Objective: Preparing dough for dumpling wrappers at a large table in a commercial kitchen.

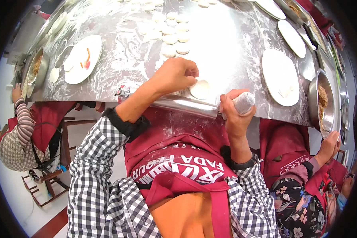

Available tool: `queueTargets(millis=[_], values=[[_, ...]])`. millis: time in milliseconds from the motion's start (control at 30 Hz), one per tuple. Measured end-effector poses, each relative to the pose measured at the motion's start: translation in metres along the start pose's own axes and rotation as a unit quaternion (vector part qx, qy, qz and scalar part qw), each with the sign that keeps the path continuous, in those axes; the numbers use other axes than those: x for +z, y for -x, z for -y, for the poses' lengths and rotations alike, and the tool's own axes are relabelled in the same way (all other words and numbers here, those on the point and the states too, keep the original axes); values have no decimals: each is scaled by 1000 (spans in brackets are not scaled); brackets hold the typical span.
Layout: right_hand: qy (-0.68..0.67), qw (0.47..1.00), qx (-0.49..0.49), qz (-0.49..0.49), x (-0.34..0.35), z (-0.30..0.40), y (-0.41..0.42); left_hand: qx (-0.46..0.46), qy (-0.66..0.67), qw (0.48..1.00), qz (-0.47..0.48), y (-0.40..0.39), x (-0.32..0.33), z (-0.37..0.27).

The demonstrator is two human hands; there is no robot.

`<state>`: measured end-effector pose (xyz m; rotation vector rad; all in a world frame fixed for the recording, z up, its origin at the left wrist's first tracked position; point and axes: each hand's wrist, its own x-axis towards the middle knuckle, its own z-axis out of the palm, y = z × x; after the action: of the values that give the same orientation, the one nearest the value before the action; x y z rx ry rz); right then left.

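Observation:
A metal rolling pin (186, 106) lies along the table's near edge, close against my apron. My right hand (236, 114) is wrapped round its grey, wrapped-looking end (244, 102). Just beyond the roller is a thin, flat dough round (201, 89), pale and floury. My left hand (178, 74) is above the roller with curled fingers, its thumb tip at the round's upper left edge. Whether the fingers pinch the dough cannot be made out. Farther up the table, several small dough discs (169, 39) sit close together in loose rows.
On the floured metal table (122, 68), a white oval plate (84, 67) holds red and orange scraps. Another plate (281, 80) lies to the right. Metal bowls of brown filling stand at left (35, 70) and right (322, 101). Co-workers' hands (17, 92) (327, 147) flank me.

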<state>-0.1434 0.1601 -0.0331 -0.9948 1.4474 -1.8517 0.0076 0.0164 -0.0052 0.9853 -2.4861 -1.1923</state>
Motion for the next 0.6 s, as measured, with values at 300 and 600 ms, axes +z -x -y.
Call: queueTargets(millis=[300, 600], values=[[42, 998, -39, -30, 21, -19, -71, 25, -49, 997, -63, -17, 16, -16], [-2, 1000, 17, -4, 4, 2, -11, 16, -6, 999, 32, 7, 2, -12]])
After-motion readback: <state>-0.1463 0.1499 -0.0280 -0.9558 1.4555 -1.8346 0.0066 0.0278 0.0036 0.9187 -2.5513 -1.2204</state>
